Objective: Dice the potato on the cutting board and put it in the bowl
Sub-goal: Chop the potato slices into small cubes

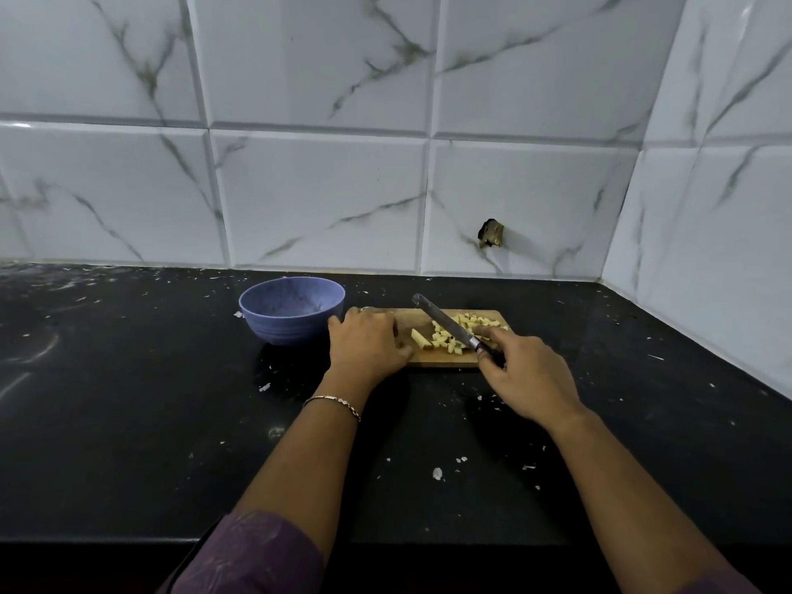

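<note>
Potato dice point(465, 332) lie heaped on the 3 o'clock half of the cutting board point(433, 361), with one longer uncut strip point(421, 339) at their 9 o'clock side. The blue bowl point(291, 312) stands on the black counter point(128, 400) just beside the board's 9 o'clock end. Your right hand point(529, 379) is wrapped round the handle of the knife point(445, 324), its blade running toward 11 o'clock across the dice, while your left hand point(367, 342) lies palm-down on the board's 9 o'clock end, fingers relaxed and gripping nothing, thumb just beside the strip.
</note>
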Demonstrator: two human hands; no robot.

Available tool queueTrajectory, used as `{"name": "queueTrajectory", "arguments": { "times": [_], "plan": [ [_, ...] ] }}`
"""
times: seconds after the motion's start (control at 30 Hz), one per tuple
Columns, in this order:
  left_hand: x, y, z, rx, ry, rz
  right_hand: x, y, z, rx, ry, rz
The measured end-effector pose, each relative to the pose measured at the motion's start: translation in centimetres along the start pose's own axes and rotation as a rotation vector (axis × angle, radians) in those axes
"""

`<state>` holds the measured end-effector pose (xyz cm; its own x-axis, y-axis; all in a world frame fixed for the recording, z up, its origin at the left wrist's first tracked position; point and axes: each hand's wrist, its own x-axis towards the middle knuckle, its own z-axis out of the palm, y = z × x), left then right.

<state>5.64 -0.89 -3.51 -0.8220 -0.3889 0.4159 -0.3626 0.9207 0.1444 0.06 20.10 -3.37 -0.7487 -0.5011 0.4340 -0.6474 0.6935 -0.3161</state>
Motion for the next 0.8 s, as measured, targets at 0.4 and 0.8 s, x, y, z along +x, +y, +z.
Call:
{"name": "queueTrajectory", "arguments": {
  "times": [0.4, 0.8],
  "plan": [
    [0.9, 1.8, 1.3, -0.003, -0.136, 0.154, 0.1, -0.1, 0.1, -0.010, -0.024, 0.011],
    [0.7, 1.7, 1.0, 0.017, -0.041, 0.082, -0.1, -0.3, 1.0, -0.016, -0.032, -0.016]
  ]
}}
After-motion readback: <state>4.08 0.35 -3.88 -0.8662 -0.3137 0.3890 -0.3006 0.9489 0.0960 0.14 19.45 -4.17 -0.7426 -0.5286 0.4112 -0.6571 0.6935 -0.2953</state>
